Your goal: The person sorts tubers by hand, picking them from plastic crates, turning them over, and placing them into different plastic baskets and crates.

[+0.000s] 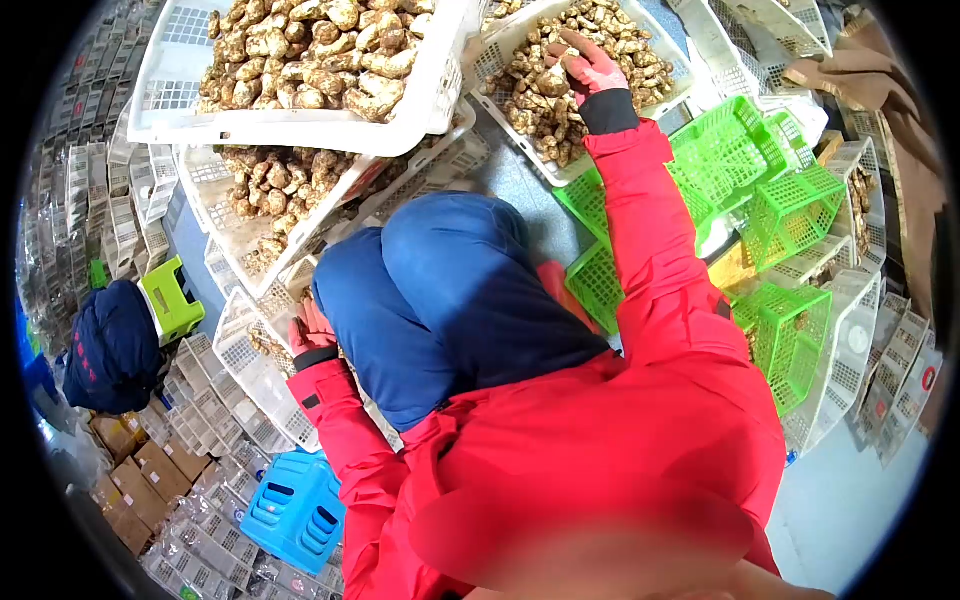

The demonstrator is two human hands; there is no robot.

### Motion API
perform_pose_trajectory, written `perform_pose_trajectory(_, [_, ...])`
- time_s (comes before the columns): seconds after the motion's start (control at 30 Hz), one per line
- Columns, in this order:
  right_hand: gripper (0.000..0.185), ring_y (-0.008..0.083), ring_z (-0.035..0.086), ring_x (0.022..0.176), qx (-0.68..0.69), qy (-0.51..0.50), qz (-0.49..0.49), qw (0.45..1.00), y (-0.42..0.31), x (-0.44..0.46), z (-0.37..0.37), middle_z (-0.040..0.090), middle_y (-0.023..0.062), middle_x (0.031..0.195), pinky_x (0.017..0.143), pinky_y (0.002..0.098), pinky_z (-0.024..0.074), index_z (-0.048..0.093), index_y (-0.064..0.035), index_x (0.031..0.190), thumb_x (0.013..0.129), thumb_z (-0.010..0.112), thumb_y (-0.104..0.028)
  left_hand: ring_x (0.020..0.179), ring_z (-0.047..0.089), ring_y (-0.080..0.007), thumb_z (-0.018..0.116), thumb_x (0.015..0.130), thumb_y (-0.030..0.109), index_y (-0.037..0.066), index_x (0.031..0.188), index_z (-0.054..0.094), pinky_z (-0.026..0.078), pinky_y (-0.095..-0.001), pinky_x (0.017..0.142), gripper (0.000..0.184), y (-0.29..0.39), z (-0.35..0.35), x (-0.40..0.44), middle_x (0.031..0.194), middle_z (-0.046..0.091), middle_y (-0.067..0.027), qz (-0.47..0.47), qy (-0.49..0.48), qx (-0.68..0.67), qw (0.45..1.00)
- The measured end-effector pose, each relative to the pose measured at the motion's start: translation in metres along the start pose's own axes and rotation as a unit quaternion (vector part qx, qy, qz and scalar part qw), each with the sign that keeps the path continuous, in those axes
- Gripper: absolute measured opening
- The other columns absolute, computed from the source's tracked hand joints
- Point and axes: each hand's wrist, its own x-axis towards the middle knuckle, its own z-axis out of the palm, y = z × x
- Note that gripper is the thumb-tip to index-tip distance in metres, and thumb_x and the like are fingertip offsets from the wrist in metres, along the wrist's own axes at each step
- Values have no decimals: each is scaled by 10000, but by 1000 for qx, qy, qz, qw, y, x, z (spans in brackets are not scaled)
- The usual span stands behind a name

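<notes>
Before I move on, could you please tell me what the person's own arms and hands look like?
The right sleeve and left sleeve are bright red and loose. A snug dark cuff shows at each wrist, behind the right hand and left hand. A small dark patch marks the left sleeve near the wrist.

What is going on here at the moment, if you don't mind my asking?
A seated person in a red jacket has the right hand over brown, mushroom-like pieces in a white plastic crate; whether it grips one is unclear. The left hand is down beside the left leg, its grip also unclear. On the left, a heaped white crate sits atop another holding similar pieces; green mesh baskets stand on the right.
</notes>
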Motion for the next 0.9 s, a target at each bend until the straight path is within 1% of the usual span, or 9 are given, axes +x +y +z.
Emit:
perform_pose_trajectory(0.13, [485,215,566,898,42,2,-6,999,14,1,-20,516,220,1085,736,238,447,324,53,1241,790,497,8,1151,422,-232,482,828,238,69,1141,493,397,-425,908,355,1,3,-2,1245,442,-95,0,-21,9,1000])
perform_pose_trajectory(0.23, [586,200,552,927,-415,97,60,903,20,4,-35,515,175,1112,780,251,429,403,-7,1223,739,611,-265,1151,421,-239,485,826,235,64,1136,494,393,-429,912,354,-1,6,-2,1235,451,-101,5,-1,5,1000])
perform_pose_trajectory(0.3, [632,226,530,984,-485,174,61,855,15,3,-48,531,169,1101,844,277,408,425,-14,1209,717,630,-352,1147,422,-255,477,832,231,57,1157,471,396,-424,906,369,1,3,1,1244,438,-113,8,5,-7,1000])
perform_pose_trajectory(0.4, [528,260,515,1016,-177,169,82,966,-33,7,-30,531,167,1099,835,345,435,430,-24,1188,774,593,-309,1155,412,-251,479,828,219,52,1139,487,378,-432,926,353,-1,-6,1,1238,447,-107,-2,-43,-26,999])
perform_pose_trajectory(0.57, [584,309,475,1041,-1,-3,96,995,-120,10,79,421,198,1207,808,371,455,355,-37,1229,799,562,-373,1126,445,-252,456,836,177,53,1095,521,393,-420,907,294,-9,15,1,1183,500,-102,-17,-47,-49,998])
perform_pose_trajectory(0.6, [635,315,497,1006,-15,13,95,995,-130,11,102,496,206,1114,808,390,444,357,-32,1229,751,611,-364,1121,450,-253,455,836,176,52,1090,524,394,-419,906,291,-12,27,-5,1178,504,-102,2,-22,-88,996])
perform_pose_trajectory(0.63, [542,237,515,851,118,-140,124,975,-126,24,103,545,129,944,732,366,446,426,-102,1174,753,608,-391,1133,436,-256,457,835,177,45,1090,519,395,-424,907,294,-10,27,-4,1196,488,-103,-13,-57,-104,993])
perform_pose_trajectory(0.73, [418,131,491,627,-82,139,141,977,-161,5,183,564,-31,757,653,327,449,507,-189,1040,734,612,-454,1118,442,-257,486,816,140,32,1110,496,417,-414,882,313,-10,49,-15,1214,468,-109,13,3,-142,990])
perform_pose_trajectory(0.9, [416,155,518,702,-132,28,133,982,-168,4,241,578,27,817,677,310,450,515,-144,1052,740,612,-402,1137,424,-285,479,828,141,37,1131,471,376,-493,901,321,-6,36,-3,1211,470,-106,-34,-63,-210,975])
